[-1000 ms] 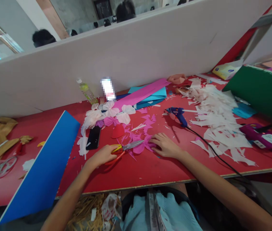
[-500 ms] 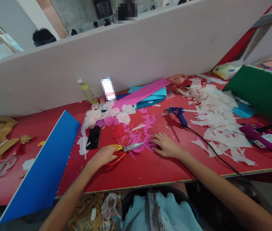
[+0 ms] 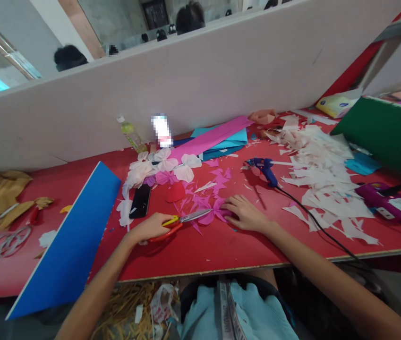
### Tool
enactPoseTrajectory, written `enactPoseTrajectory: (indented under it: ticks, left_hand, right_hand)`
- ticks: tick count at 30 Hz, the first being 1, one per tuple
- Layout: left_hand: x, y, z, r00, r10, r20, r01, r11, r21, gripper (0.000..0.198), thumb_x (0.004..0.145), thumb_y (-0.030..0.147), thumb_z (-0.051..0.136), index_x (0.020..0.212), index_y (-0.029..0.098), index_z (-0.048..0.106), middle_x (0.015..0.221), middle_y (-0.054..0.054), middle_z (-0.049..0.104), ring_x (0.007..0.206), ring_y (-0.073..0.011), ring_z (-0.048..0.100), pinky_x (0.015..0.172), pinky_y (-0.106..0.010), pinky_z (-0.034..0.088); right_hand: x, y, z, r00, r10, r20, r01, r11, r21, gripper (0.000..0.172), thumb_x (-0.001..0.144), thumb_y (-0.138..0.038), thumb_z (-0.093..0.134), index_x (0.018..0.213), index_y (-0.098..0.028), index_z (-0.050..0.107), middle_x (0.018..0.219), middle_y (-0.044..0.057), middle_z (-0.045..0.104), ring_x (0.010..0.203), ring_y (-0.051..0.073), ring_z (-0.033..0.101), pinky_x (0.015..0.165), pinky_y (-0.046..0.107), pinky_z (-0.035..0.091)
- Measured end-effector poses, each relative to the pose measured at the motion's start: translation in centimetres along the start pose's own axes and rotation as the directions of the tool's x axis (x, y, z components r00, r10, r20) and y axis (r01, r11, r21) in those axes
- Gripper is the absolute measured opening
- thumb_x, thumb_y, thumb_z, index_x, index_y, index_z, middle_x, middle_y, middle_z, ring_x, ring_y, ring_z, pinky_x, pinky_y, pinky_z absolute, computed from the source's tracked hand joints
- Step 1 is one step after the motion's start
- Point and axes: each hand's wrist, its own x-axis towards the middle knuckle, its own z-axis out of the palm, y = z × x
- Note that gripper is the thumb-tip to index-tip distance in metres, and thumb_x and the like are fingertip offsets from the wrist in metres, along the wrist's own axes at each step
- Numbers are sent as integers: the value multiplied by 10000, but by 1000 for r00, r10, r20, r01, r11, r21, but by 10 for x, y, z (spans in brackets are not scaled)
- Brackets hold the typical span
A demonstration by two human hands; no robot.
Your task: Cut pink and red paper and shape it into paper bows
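My left hand (image 3: 153, 227) grips a pair of scissors (image 3: 193, 216) by its yellow and orange-red handles. The silver blades point right and lie over a pink paper flower (image 3: 210, 213) on the red table. My right hand (image 3: 244, 215) has its fingertips pressed on the flower's right side, bent around its petals. What lies under those fingers is hidden. Pink paper scraps (image 3: 219, 179) are scattered just beyond the flower. A red paper piece (image 3: 175, 192) lies above the scissors, and a dark phone (image 3: 140, 201) rests beyond my left hand.
White paper flowers (image 3: 185, 171) sit near a bottle (image 3: 132, 136) and a lit phone (image 3: 162, 131). A blue glue gun (image 3: 266, 171) trails a black cord past my right arm. White scraps (image 3: 322, 165) cover the right side. A blue board (image 3: 69, 241) stands left.
My left hand and the scissor handles have shifted slightly left and turned a little. My right hand stays on the pink flower. The whole view has moved slightly.
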Motion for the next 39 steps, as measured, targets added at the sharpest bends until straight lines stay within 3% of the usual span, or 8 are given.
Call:
enactPoseTrajectory:
  ticks: [6, 9, 11, 15, 20, 33, 39]
  left_hand:
    - [-4, -17, -10, 999, -1, -53, -9, 982, -188, 397, 704, 379, 547, 987, 118, 643, 937, -42, 693, 867, -226, 616, 737, -263, 469]
    - [-7, -21, -14, 973, -54, -226, 38, 996, -77, 416, 749, 382, 509, 1081, 160, 625, 1061, -34, 678, 955, -244, 607, 781, -275, 466]
    - [-9, -19, -12, 957, -63, -282, 74, 997, 27, 418, 760, 334, 492, 1138, 198, 609, 1137, -27, 656, 1001, -243, 604, 829, -281, 455]
    - [-7, -8, 4, 974, 28, -223, 16, 982, 190, 436, 730, 230, 500, 1153, 215, 606, 1244, -41, 602, 1079, -231, 582, 919, -280, 422]
    - [1, 2, 18, 981, 60, -187, -7, 962, 274, 416, 751, 229, 501, 1155, 231, 598, 1245, -48, 599, 1096, -231, 574, 948, -300, 416]
    - [6, 3, 25, 980, 67, -189, 10, 925, 380, 416, 779, 207, 497, 1187, 238, 573, 1233, -57, 604, 1130, -233, 556, 957, -299, 415]
    - [3, 9, 25, 973, 84, -214, 21, 894, 448, 373, 802, 201, 488, 1162, 231, 581, 1143, -63, 647, 1047, -234, 602, 895, -313, 453]
  right_hand:
    - [1, -2, -2, 1000, 0, 3, 0, 1000, -5, 254, 854, -289, 509, 1050, -181, 630, 1042, 120, 585, 937, 237, 506, 834, 401, 405]
    - [0, -1, -1, 1000, -5, -7, 5, 1000, -8, 261, 854, -289, 507, 1060, -185, 628, 1046, 121, 584, 939, 237, 507, 834, 404, 404]
    - [0, -1, 0, 1000, -7, -8, 7, 1000, -6, 264, 860, -295, 501, 1064, -185, 627, 1040, 120, 585, 937, 238, 505, 834, 405, 404]
    - [0, -1, 0, 1000, -3, -2, 3, 1000, -9, 261, 860, -289, 502, 1061, -180, 627, 1037, 113, 586, 943, 239, 497, 844, 403, 403]
    - [0, 0, 0, 1000, -12, -10, 12, 1000, 3, 271, 861, -293, 496, 1073, -184, 626, 1049, 123, 584, 948, 242, 501, 837, 413, 406]
    - [0, -2, -2, 1000, -5, -3, 4, 1000, -6, 255, 860, -289, 507, 1054, -177, 627, 1059, 123, 583, 950, 237, 497, 845, 399, 401]
    - [1, -3, -2, 1000, -11, -10, 11, 1000, -4, 242, 861, -288, 511, 1042, -177, 628, 1054, 118, 586, 961, 235, 497, 855, 393, 396]
